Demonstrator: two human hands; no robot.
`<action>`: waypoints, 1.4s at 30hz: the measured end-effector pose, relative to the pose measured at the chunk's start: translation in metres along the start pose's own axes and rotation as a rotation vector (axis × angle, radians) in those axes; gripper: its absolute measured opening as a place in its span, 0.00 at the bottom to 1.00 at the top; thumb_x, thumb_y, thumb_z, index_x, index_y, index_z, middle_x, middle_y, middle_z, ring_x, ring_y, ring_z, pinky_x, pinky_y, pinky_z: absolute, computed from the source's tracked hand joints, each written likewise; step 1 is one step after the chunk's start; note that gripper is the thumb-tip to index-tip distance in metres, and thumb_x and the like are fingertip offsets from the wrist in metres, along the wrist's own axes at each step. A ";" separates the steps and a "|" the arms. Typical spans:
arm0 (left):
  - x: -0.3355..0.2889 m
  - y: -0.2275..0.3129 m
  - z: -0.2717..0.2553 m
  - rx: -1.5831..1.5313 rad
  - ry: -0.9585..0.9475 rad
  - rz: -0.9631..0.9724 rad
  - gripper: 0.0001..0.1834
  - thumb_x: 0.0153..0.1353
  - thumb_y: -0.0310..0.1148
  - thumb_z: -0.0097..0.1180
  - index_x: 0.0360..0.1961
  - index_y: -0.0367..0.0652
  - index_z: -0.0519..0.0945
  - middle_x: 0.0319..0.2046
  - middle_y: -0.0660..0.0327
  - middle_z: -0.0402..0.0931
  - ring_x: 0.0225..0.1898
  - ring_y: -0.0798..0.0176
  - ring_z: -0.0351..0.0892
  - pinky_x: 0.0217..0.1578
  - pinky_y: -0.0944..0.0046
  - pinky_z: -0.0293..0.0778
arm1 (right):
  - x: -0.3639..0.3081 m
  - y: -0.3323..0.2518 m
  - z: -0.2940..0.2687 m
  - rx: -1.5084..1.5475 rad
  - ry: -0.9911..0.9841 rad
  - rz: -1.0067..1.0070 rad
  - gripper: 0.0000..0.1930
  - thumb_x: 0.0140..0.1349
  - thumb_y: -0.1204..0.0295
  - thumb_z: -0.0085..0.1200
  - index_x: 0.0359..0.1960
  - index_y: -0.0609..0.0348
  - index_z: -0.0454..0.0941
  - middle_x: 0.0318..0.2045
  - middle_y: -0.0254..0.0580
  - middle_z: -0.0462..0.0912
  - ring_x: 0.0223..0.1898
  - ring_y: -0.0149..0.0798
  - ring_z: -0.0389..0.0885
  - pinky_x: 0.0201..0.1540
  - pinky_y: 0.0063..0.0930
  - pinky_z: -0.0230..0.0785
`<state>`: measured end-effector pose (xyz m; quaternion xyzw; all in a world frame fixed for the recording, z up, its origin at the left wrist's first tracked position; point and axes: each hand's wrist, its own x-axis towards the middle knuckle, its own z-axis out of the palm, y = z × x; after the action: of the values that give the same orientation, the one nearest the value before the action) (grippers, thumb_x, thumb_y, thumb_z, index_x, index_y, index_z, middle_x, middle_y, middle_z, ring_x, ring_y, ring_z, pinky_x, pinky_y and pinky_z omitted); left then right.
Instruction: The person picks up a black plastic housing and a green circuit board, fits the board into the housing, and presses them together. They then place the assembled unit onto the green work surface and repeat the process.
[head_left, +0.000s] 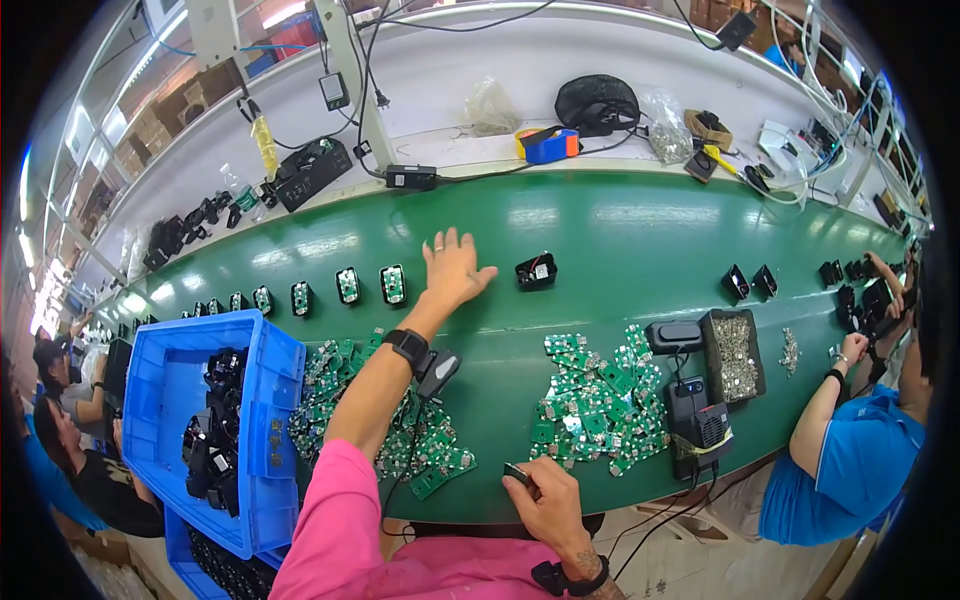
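My left hand [455, 268] reaches out over the green bench with its fingers spread and nothing in them. Just left of it stands a black housing [392, 285] with a green circuit board inside. To its right, a black housing [537, 271] lies with its open side up, showing a small pale part and no green board on top. Near the front edge, my right hand [550, 500] pinches a small circuit board [517, 475], seen nearly edge-on and dark. Loose circuit boards lie in one pile [600, 400] beyond my right hand and another pile [435, 450] beneath my left forearm.
A blue crate [275, 400] of black parts stands at the left. Several filled housings [301, 298] form a row beyond it. At the right are a tray of small metal parts [733, 355] and a black device [697, 425]. Co-workers sit on both sides, one in blue [860, 450].
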<state>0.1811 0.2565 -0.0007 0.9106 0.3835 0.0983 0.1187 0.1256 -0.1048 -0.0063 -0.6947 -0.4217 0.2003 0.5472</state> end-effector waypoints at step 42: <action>-0.292 0.063 -0.026 -1.633 -0.270 -0.203 0.23 0.66 0.24 0.54 0.59 0.40 0.61 0.48 0.53 0.77 0.36 0.66 0.80 0.27 0.69 0.80 | 0.016 -0.025 -0.003 0.595 0.326 0.147 0.08 0.62 0.81 0.58 0.42 0.68 0.78 0.34 0.36 0.79 0.29 0.26 0.76 0.31 0.21 0.70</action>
<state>0.0158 0.0064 0.0168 0.5030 0.2542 0.2244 0.7950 0.1276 -0.0923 0.0205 -0.5561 -0.2007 0.2398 0.7700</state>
